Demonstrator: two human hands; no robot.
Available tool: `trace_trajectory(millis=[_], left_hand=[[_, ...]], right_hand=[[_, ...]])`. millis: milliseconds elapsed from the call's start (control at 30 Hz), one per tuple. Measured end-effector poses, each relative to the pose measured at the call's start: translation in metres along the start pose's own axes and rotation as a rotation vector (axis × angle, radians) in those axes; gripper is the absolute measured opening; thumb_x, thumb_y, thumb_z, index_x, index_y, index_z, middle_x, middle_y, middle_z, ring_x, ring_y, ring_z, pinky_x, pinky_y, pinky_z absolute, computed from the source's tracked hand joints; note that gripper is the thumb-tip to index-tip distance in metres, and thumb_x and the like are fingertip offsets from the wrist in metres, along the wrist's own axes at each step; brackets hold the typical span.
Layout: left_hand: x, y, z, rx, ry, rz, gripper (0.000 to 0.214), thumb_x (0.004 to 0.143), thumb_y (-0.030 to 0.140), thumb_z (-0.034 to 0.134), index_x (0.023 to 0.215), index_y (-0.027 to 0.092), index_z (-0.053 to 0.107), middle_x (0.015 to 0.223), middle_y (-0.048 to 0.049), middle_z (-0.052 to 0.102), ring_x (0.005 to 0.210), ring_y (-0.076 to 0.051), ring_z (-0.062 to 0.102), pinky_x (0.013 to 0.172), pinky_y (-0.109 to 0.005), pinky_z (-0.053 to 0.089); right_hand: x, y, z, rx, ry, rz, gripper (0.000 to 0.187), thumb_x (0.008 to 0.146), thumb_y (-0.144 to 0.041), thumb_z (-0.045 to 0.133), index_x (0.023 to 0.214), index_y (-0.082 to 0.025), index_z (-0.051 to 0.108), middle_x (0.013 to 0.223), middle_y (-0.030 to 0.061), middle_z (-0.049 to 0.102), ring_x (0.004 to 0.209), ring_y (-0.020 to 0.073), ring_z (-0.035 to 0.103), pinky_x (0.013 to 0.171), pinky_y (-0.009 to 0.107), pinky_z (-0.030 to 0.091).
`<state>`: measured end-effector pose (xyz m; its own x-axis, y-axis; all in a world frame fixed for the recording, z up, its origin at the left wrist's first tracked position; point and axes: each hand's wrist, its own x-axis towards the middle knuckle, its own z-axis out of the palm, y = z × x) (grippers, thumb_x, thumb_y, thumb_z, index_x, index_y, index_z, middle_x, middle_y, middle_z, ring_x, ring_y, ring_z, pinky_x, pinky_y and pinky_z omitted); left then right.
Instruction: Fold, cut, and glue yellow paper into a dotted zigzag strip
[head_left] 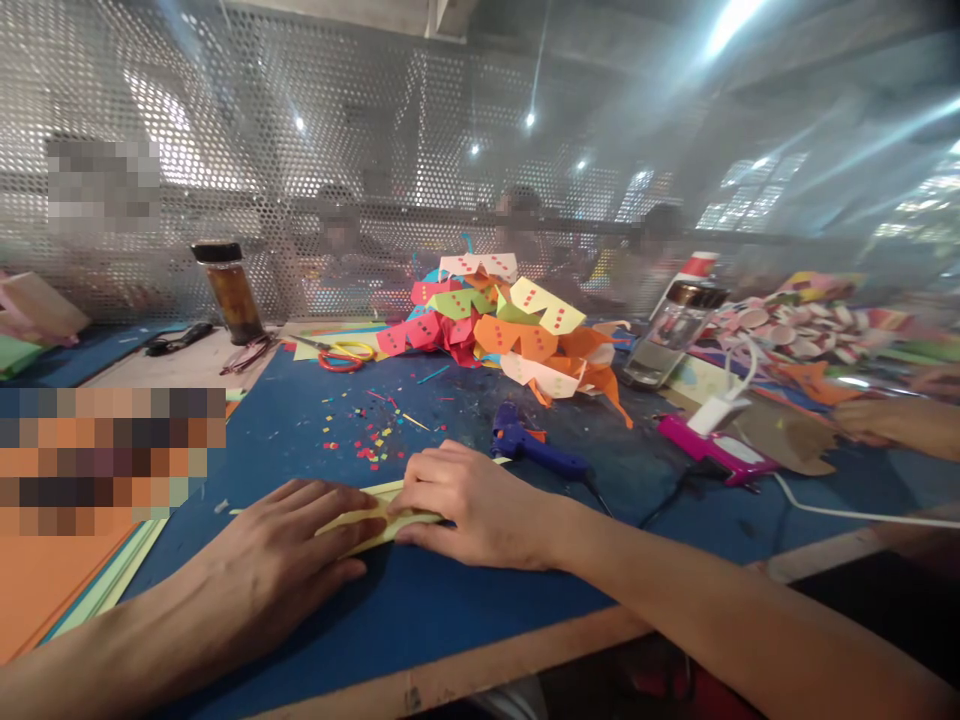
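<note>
The yellow paper [386,490] is on the near part of the blue table [457,605], under the two hands. The left hand [296,550] lies over the left end of the paper with its fingers stretched out on top, not curled around it. The right hand [465,510] has bent fingers and pinches the right end of the paper with its thumb.

Just past the right hand is a blue glue gun [544,450], lying on its side with a dark cord. Little bits of paper [367,445] are spread beyond the hands. Farther off sits a big, messy pile of paper masks [517,335] in orange, red, green, white and yellow. To its left are scissors [345,355] with red and yellow handles. A bottle [234,295] with brown stuff inside stands at the far left, and a clear bottle [660,345] leans on the pile's right. A pink power strip [716,450] lies to the right. On the near left are sheets of paper [56,585], orange on top.
</note>
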<state>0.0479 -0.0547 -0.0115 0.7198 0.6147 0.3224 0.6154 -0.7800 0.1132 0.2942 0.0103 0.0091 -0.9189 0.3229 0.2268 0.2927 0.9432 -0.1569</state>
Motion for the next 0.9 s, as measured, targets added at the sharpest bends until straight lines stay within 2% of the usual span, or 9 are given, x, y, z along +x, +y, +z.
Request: trace_trajectory(millis=[133, 333, 567, 700, 900], left_hand=[[0.000, 0.001, -0.001, 0.001, 0.003, -0.006, 0.041, 0.100, 0.025, 0.049, 0.140, 0.028, 0.045, 0.123, -0.0043, 0.067, 0.108, -0.019, 0.064, 0.090, -0.034, 0.054], [-0.001, 0.002, -0.002, 0.014, 0.021, 0.020, 0.031, 0.100, 0.022, 0.048, 0.130, 0.025, 0.054, 0.121, -0.0047, 0.068, 0.105, -0.019, 0.064, 0.089, -0.034, 0.055], [0.001, 0.004, -0.004, 0.038, 0.065, 0.075, 0.029, 0.100, 0.017, 0.044, 0.126, 0.021, 0.057, 0.109, -0.0054, 0.071, 0.098, -0.019, 0.067, 0.083, -0.033, 0.056], [0.000, 0.000, 0.001, 0.014, 0.067, 0.082, 0.030, 0.101, 0.016, 0.043, 0.127, 0.022, 0.056, 0.115, -0.0065, 0.068, 0.103, -0.019, 0.065, 0.086, -0.034, 0.054], [-0.003, -0.003, 0.007, 0.006, 0.063, 0.020, 0.030, 0.100, 0.017, 0.045, 0.127, 0.025, 0.056, 0.119, -0.0062, 0.066, 0.102, -0.020, 0.063, 0.086, -0.036, 0.054]], right_hand=[[0.000, 0.000, -0.001, 0.000, -0.003, 0.002, 0.026, 0.098, -0.037, 0.056, 0.109, -0.018, 0.069, 0.098, 0.0057, 0.066, 0.095, 0.0174, 0.057, 0.088, 0.032, 0.039], [0.001, -0.002, -0.001, 0.002, -0.003, 0.006, 0.026, 0.098, -0.036, 0.055, 0.109, -0.018, 0.069, 0.097, 0.0053, 0.066, 0.095, 0.0169, 0.057, 0.088, 0.033, 0.039], [0.001, -0.002, -0.001, -0.001, 0.009, 0.012, 0.026, 0.097, -0.037, 0.057, 0.106, -0.016, 0.071, 0.096, 0.0051, 0.066, 0.094, 0.0170, 0.058, 0.088, 0.032, 0.039], [0.001, -0.004, 0.000, 0.049, 0.024, 0.078, 0.023, 0.095, -0.036, 0.060, 0.105, -0.018, 0.071, 0.093, 0.0040, 0.066, 0.091, 0.0163, 0.059, 0.087, 0.031, 0.038], [0.007, -0.012, 0.006, 0.024, 0.104, 0.191, 0.019, 0.092, -0.036, 0.061, 0.090, -0.019, 0.069, 0.086, 0.0014, 0.065, 0.084, 0.0166, 0.057, 0.077, 0.031, 0.036]])
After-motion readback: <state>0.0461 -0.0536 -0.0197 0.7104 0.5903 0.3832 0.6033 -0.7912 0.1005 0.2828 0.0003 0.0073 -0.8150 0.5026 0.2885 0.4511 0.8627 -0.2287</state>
